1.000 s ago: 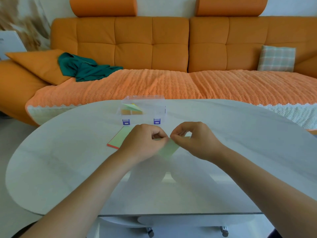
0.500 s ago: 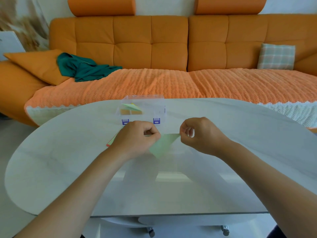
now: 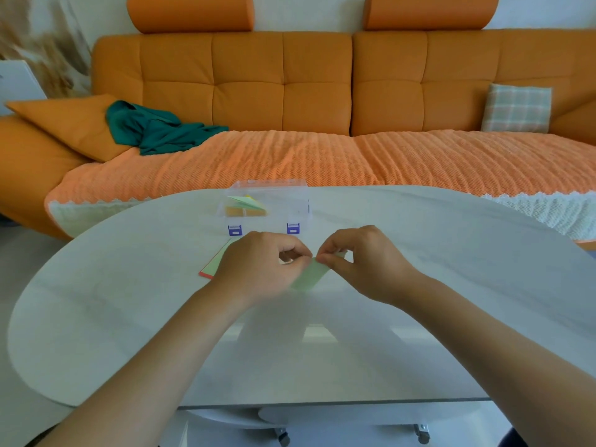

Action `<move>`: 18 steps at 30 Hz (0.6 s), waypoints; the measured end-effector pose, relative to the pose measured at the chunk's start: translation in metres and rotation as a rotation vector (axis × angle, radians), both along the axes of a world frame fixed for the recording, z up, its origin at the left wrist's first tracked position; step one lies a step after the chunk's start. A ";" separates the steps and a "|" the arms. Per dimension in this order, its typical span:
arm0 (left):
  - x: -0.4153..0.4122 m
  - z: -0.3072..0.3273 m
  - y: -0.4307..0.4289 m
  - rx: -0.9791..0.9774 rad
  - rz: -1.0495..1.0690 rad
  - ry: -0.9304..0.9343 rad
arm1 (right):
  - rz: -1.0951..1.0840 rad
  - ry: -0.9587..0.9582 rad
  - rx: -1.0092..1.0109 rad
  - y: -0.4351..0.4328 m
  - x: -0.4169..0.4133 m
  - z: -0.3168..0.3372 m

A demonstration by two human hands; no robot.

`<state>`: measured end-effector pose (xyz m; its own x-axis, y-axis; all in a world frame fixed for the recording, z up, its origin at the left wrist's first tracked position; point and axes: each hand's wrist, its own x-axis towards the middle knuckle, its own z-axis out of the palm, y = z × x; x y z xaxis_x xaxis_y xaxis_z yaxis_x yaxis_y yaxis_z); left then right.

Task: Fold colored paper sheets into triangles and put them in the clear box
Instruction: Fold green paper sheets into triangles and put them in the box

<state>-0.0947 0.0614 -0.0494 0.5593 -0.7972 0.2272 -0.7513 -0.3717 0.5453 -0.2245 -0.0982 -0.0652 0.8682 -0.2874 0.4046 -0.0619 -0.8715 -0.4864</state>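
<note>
Head view, centre frame: your left hand [image 3: 258,266] and right hand [image 3: 361,262] pinch green paper [image 3: 309,277]; uneven corners could skew the crease.

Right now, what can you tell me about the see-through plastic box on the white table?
The clear plastic box is rectangular, with two blue latches on its front. It sits upright on the white oval table, at the far edge near the orange sofa. Inside, at the left, lie folded papers: a pale green and yellow one over an orange one. Its right part looks empty. Outside, only the table touches it.
</note>
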 end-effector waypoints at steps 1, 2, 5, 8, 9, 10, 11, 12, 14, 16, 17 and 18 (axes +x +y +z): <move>-0.002 0.000 -0.001 0.003 0.004 -0.032 | 0.014 -0.008 -0.048 0.001 0.000 0.000; -0.004 0.000 -0.001 -0.002 0.012 -0.058 | 0.019 -0.014 -0.079 0.002 0.000 0.001; -0.005 0.001 -0.002 -0.029 0.040 -0.067 | 0.022 -0.049 -0.091 0.004 0.002 0.002; -0.005 0.003 0.000 -0.037 0.032 -0.036 | 0.015 -0.075 -0.034 0.001 0.001 0.003; -0.004 0.004 0.001 -0.037 0.028 -0.029 | 0.001 -0.080 -0.007 -0.001 0.000 0.003; -0.003 0.004 0.002 -0.038 0.028 -0.024 | -0.017 -0.086 0.021 -0.002 -0.001 0.004; -0.001 0.005 0.003 -0.036 0.031 -0.024 | -0.040 -0.092 0.049 -0.004 -0.002 0.004; 0.002 0.005 0.005 -0.031 0.034 -0.027 | -0.065 -0.097 0.079 -0.007 -0.003 0.005; 0.010 0.005 0.009 -0.009 0.037 -0.027 | -0.120 -0.095 0.137 -0.012 -0.005 0.006; 0.018 0.005 0.014 0.037 0.033 -0.020 | -0.165 -0.078 0.160 -0.017 -0.007 0.007; 0.022 0.005 0.017 0.072 0.037 -0.029 | -0.180 -0.061 0.170 -0.019 -0.008 0.008; 0.025 0.006 0.019 0.118 0.046 -0.062 | -0.193 -0.043 0.186 -0.020 -0.008 0.009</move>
<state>-0.0693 0.0808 -0.0437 0.5840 -0.7941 0.1684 -0.7625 -0.4656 0.4492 -0.2330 -0.1184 -0.0565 0.7732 -0.5189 0.3645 -0.1942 -0.7409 -0.6429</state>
